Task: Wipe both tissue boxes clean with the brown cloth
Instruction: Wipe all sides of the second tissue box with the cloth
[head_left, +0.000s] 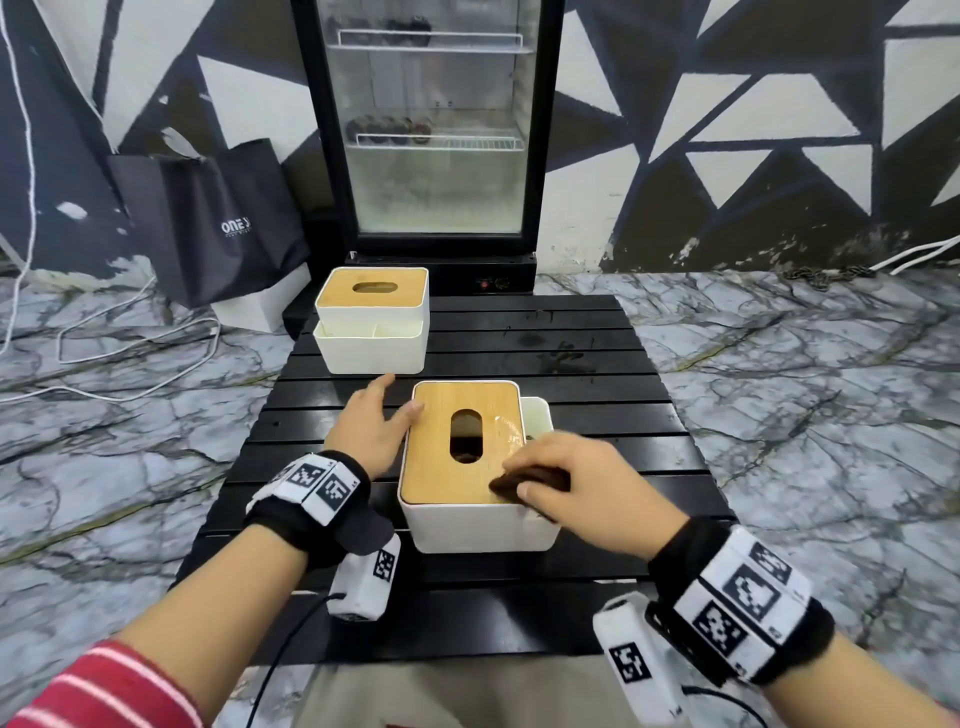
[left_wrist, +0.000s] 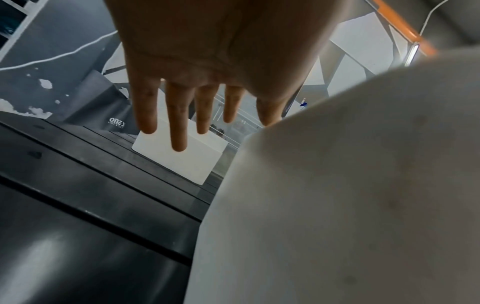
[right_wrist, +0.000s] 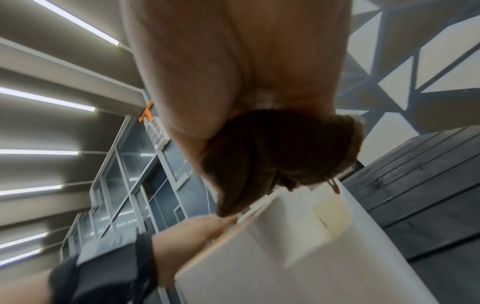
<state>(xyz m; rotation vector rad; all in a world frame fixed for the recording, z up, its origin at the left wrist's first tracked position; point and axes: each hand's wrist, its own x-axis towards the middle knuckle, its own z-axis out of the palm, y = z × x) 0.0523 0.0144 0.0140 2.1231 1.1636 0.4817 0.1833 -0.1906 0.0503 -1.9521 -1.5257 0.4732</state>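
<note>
Two white tissue boxes with bamboo lids stand on a black slatted table (head_left: 597, 364). The near tissue box (head_left: 441, 457) sits at the middle, its white side (left_wrist: 337, 205) filling the left wrist view. My right hand (head_left: 566, 483) grips the bunched brown cloth (head_left: 530, 480) and presses it on the lid's near right corner; the cloth (right_wrist: 280, 152) bulges under the palm in the right wrist view. My left hand (head_left: 371, 426) lies flat with straight fingers (left_wrist: 179, 123) against the box's left side, thumb at the lid's edge. The far tissue box (head_left: 371, 319) stands at the table's back left.
A glass-door fridge (head_left: 426, 130) stands right behind the table. A black tote bag (head_left: 218, 218) leans on the wall at the left, with white cables (head_left: 130, 338) on the marble floor. The table's right half holds wet smears (head_left: 561, 358).
</note>
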